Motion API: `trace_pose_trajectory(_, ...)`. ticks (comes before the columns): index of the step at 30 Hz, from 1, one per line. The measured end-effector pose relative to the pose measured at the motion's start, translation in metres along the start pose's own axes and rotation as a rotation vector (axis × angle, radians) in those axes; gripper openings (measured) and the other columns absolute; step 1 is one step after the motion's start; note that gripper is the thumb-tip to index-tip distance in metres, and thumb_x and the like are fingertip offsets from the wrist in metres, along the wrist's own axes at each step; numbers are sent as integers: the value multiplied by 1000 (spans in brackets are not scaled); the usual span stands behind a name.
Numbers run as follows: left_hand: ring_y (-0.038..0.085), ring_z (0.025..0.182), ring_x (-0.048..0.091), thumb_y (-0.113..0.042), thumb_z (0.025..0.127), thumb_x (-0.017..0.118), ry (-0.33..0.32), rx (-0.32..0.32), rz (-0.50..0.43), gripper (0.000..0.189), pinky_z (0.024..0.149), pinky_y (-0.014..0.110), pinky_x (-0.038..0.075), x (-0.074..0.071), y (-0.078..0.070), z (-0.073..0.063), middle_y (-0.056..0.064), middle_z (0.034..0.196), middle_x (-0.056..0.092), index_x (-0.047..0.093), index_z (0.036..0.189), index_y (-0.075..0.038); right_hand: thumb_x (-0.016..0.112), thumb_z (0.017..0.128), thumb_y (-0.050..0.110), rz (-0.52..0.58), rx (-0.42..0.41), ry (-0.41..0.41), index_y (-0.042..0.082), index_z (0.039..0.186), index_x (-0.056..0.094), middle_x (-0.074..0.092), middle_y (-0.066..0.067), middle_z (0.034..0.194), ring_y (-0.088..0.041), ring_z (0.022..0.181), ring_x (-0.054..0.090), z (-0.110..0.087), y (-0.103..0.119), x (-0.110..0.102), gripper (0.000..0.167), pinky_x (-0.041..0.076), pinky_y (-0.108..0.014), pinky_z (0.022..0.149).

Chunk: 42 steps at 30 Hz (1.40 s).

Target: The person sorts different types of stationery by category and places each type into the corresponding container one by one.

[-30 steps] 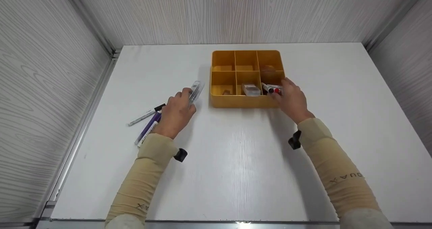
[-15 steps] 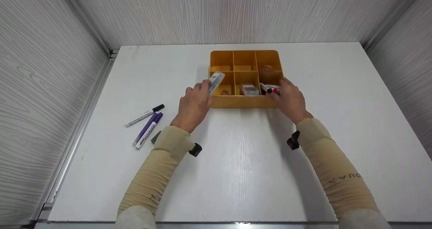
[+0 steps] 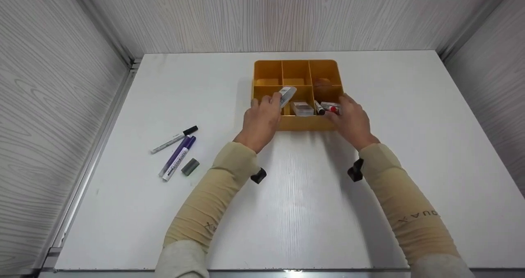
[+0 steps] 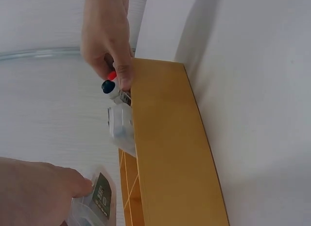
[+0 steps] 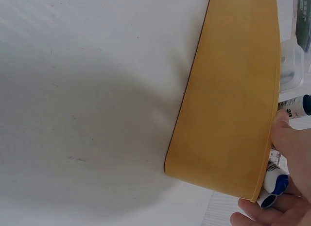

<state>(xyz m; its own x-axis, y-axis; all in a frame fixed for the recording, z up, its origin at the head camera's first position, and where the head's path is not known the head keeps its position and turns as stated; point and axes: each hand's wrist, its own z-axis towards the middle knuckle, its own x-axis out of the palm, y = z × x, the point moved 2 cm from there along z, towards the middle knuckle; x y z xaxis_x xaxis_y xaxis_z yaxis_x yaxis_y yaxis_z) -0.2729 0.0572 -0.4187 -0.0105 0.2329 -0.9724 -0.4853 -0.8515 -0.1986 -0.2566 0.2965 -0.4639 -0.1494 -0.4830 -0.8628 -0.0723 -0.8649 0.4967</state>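
Observation:
My left hand (image 3: 261,120) pinches a clear plastic case (image 3: 288,94) with a dark label (image 4: 102,194) and holds it, tilted, above the front row of a yellow six-compartment organizer box (image 3: 307,124). Another clear case (image 3: 302,109) stands in the front middle compartment. At the box's front right corner, my right hand (image 3: 354,120) grips the rim, thumb at the front and fingers round the right side. Beside that thumb, a black-capped marker (image 3: 319,108) leans toward the divider and a red-ended marker (image 3: 330,107) lies in the front right compartment. Blue-capped markers (image 5: 276,180) show by the fingers.
Left on the white table (image 3: 287,212) lie a black-capped marker (image 3: 174,140), purple-capped markers (image 3: 178,158) and a small dark grey block (image 3: 190,167). An orange-brown item (image 3: 323,82) sits in the back right compartment. Wood-grain panels (image 3: 287,19) stand behind and at both sides.
My left hand has carried the clear case rightward from beside the box to over its front row. The grey block is uncovered. The black-capped marker in the box has shifted left; my right hand stays there.

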Motion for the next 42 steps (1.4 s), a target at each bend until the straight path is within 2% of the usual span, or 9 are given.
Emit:
trace_pose_trajectory(4,29,100,60,-20,98,61,5,32,24,53,82,38,58,4,-15,10,17,128,62,41,145,-9,73,90,22,-15,-45,-43,-10,134,49,47,-28,146,-45,122,57,-1,0,0,60,49,-54,101)
trace_pose_trajectory(9,30,102,58,-12,99,58,39,60,18,54,84,39,58,9,-29,15,19,128,59,37,148,-9,72,91,23,-1,-12,-16,-7,138,48,46,-25,149,-43,129,53,-1,-1,2,60,44,-53,107)
trace_pose_trajectory(15,33,101,61,-9,100,56,29,77,106,45,84,39,59,15,-32,17,20,123,62,42,143,-5,71,92,26,9,16,10,-5,142,45,44,-23,151,-41,131,52,2,1,3,64,43,-51,109)
trace_pose_trajectory(20,34,101,63,-9,100,56,40,61,143,43,82,39,59,18,-30,20,21,122,62,43,141,-3,71,92,27,0,21,18,-4,143,43,41,-23,153,-41,135,48,3,2,4,66,41,-51,111)
trace_pose_trajectory(25,34,104,60,-10,99,58,76,44,123,42,86,37,59,18,-31,23,21,125,60,47,139,-5,71,92,26,4,12,12,-4,143,44,43,-23,152,-41,134,50,3,3,4,65,41,-51,110)
trace_pose_trajectory(31,31,110,56,-9,98,60,106,64,19,38,91,36,56,16,-32,24,16,124,61,54,135,-8,73,91,24,-7,-19,-24,-6,138,48,48,-24,148,-41,125,57,2,2,4,61,48,-52,103)
trace_pose_trajectory(36,30,113,56,3,96,56,91,113,-2,38,95,35,54,17,-32,25,18,126,60,54,134,-2,74,90,24,-31,-47,-51,-8,134,51,50,-25,145,-44,120,60,1,4,4,59,50,-53,99)
trace_pose_trajectory(42,31,118,56,6,97,51,77,143,-48,40,99,34,53,21,-28,24,21,132,57,50,137,3,73,91,23,-25,-40,-46,-8,132,51,50,-25,145,-43,118,60,1,3,4,56,50,-53,99)
